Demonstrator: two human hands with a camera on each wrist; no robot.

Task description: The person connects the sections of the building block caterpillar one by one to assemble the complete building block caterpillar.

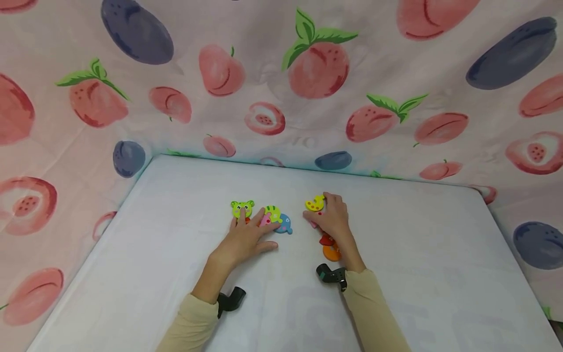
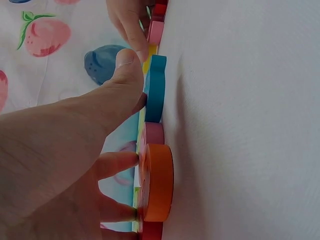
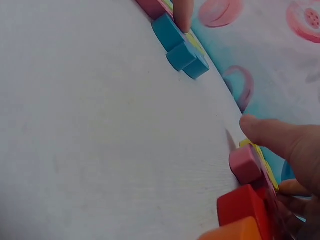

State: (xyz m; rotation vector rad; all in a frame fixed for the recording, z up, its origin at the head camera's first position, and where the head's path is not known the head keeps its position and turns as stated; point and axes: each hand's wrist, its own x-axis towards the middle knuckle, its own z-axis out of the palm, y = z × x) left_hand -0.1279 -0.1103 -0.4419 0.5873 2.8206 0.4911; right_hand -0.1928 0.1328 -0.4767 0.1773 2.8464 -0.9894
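On the white table, my left hand (image 1: 246,239) lies with spread, straight fingers over a cluster of small animal-shaped pieces. Its fingertips touch a green frog-faced piece (image 1: 240,210) and the green-striped piece (image 1: 272,213); beside these are a blue piece (image 1: 285,224) and a pink one. In the left wrist view an orange piece (image 2: 160,185) stands nearest, by the fingers. My right hand (image 1: 333,215) is over a second group, thumb extended and partly hiding it. A yellow spotted piece (image 1: 314,203), a pink piece (image 3: 245,165), a red piece (image 1: 326,239) and an orange piece (image 1: 332,252) show around it.
A fruit-print cloth (image 1: 264,78) hangs behind the table (image 1: 418,254) and at its sides. Black wrist cameras, on the left wrist (image 1: 231,299) and on the right wrist (image 1: 331,275), sit just above the tabletop.
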